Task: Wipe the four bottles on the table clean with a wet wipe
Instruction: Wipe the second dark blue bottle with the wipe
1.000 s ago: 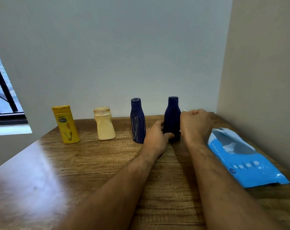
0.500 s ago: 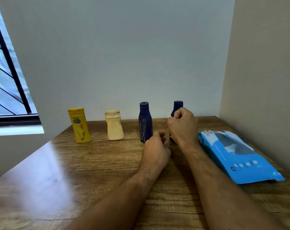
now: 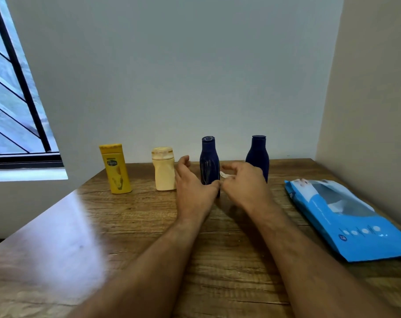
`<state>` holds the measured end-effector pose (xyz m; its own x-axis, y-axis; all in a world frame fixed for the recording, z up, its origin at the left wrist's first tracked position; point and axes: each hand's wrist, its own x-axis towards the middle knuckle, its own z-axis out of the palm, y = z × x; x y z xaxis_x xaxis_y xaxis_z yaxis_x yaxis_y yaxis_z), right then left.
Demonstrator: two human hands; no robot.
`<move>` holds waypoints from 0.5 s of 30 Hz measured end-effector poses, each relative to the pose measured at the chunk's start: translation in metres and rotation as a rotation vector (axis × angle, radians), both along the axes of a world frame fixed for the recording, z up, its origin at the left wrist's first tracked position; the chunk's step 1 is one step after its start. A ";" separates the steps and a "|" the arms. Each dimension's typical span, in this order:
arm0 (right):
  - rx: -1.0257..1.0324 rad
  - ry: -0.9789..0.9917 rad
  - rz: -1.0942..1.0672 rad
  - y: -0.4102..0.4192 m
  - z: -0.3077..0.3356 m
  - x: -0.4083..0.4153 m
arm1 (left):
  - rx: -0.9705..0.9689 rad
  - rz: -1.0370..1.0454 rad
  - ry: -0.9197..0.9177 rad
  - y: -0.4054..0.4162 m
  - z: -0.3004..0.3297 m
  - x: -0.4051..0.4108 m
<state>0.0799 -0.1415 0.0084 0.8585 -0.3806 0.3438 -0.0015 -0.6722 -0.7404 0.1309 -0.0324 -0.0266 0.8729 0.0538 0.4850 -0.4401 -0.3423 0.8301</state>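
Note:
Four bottles stand in a row near the back of the wooden table [image 3: 130, 226]: a yellow bottle [image 3: 116, 168], a cream bottle [image 3: 163, 172], a streaked dark blue bottle [image 3: 208, 160] and a second dark blue bottle [image 3: 258, 153]. My left hand [image 3: 192, 187] is open with its fingers spread just left of the streaked bottle and its thumb at the bottle's base. My right hand [image 3: 246, 183] is just right of that bottle and pinches a small white wet wipe [image 3: 224, 175]. It hides the lower left of the second blue bottle.
A blue pack of wet wipes [image 3: 346, 219] lies flat at the table's right side, close to the beige side wall. A window with black bars [image 3: 14, 99] is at the left. The white back wall is right behind the bottles.
Both hands have moved left, from the right blue bottle to the streaked blue bottle. My left hand has let go of the right bottle and opened. The view has also shifted.

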 end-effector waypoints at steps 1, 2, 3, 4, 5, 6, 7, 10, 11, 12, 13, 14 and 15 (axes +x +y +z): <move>-0.012 0.025 0.005 0.001 -0.001 0.000 | -0.002 -0.054 0.033 -0.001 0.000 0.003; -0.029 0.041 0.011 0.001 -0.002 0.001 | 0.010 -0.103 0.054 -0.002 -0.001 0.005; -0.043 0.050 0.019 0.002 -0.003 0.002 | 0.021 -0.138 0.061 -0.003 -0.001 0.007; -0.048 0.056 0.032 0.002 -0.004 0.003 | 0.027 -0.151 0.064 -0.003 -0.001 0.009; -0.049 0.058 0.047 0.003 -0.004 0.003 | 0.022 -0.151 0.061 -0.003 -0.003 0.012; -0.050 0.059 0.059 0.003 -0.004 0.003 | 0.013 -0.141 0.066 -0.003 -0.002 0.012; -0.053 0.060 0.069 0.003 -0.003 0.002 | -0.002 -0.128 0.060 -0.002 -0.002 0.012; -0.057 0.038 0.111 0.006 -0.002 -0.002 | -0.013 -0.082 0.040 0.003 0.000 0.008; -0.054 0.024 0.130 0.007 -0.001 -0.002 | -0.014 -0.080 0.023 0.006 0.001 0.006; -0.047 0.008 0.153 0.008 -0.001 -0.003 | -0.022 -0.090 0.013 0.009 0.003 0.002; -0.031 -0.013 0.180 0.009 0.000 -0.003 | -0.040 -0.108 0.014 0.014 0.006 0.000; -0.006 -0.036 0.205 0.010 0.000 -0.003 | -0.069 -0.143 0.028 0.020 0.010 -0.002; 0.021 -0.063 0.224 0.011 0.001 -0.003 | -0.113 -0.190 0.049 0.027 0.013 -0.003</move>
<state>0.0768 -0.1304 0.0091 0.8993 -0.1907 0.3936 0.1928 -0.6348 -0.7482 0.1275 -0.0054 -0.0132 0.8949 -0.0625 0.4419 -0.4460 -0.1606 0.8805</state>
